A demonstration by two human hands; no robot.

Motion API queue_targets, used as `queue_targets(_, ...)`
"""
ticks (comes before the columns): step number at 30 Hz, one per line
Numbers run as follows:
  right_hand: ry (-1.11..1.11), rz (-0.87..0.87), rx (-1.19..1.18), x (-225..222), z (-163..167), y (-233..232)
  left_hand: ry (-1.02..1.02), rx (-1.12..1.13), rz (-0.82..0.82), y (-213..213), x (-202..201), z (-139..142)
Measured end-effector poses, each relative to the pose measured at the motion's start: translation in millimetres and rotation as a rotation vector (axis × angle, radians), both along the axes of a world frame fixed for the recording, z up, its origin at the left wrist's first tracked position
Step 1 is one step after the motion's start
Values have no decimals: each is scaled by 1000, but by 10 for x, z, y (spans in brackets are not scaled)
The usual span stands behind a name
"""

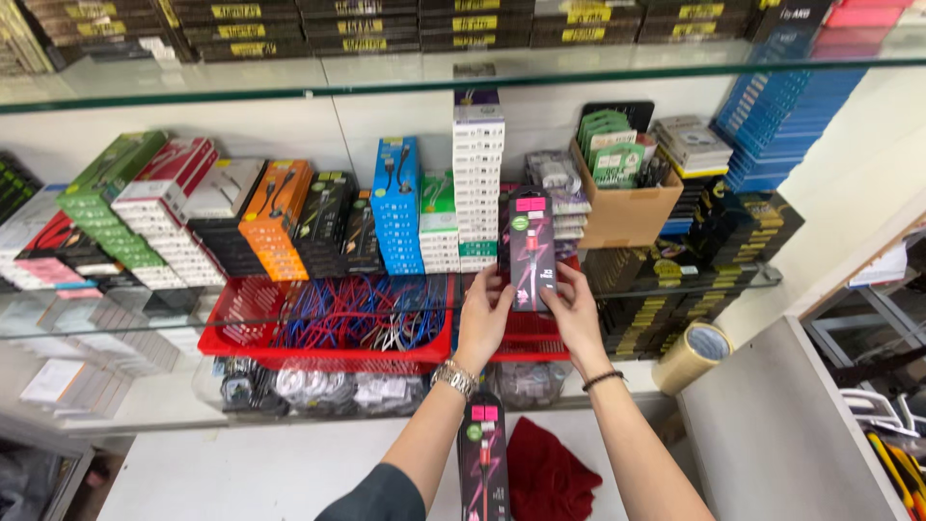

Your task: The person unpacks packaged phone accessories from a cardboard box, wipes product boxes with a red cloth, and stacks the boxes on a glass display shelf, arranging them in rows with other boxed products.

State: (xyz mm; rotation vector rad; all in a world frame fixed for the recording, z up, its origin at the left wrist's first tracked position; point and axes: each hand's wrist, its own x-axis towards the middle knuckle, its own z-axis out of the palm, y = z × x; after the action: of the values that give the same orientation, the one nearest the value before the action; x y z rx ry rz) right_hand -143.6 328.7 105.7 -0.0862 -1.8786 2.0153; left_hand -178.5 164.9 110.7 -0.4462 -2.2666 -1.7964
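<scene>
Two dark cable packs with pink labels are in play: one pack (531,248) is held up in front of the glass shelf (145,318), and a second pack (483,461) sits low in view between the two forearms, seemingly tucked under the left arm, though I cannot tell exactly how it is held. Both hands are raised to the upper pack. The left hand (482,323) reaches up with its wrist bent back, a metal watch (454,377) on it, fingers (500,289) clamped on the pack's lower left edge. The right hand (576,314), with one dark band (602,379) at the wrist, has its fingers closed on the lower right edge, thumb in front. The pack stands upright, just before a tall white stack of boxes (477,183). On the shelf behind stand several rows of boxes: one green, one red-and-white, one orange, one blue, with black ones between. One red basket (241,333) holds a tangle of blue and red cables (357,314). One cardboard box (627,207) of green packs sits to the right. One tape roll (694,355) rests near the shelf's right corner, and one red cloth (550,478) lies on the white tabletop (241,473) below.
</scene>
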Motion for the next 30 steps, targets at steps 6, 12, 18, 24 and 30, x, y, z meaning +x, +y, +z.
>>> queue_targets(6,-140,-60,-205,-818,-262,85,-12,-158,22,5,-189,-147)
queue_targets(12,48,-165,-393,-1078,-608,37,-78,-118,-70,202,-482,-344)
queue_targets(18,51,-323,-171,-1211,-605,-3,-72,-187,-134,217,-568,-349)
queue_targets(24,160,-136,159,-983,-551,-86,-97,-72,-137,-41,-219,-496)
queue_targets(30,-137,45,4,-171,-866,105,-265,-92,18,-607,472,-968)
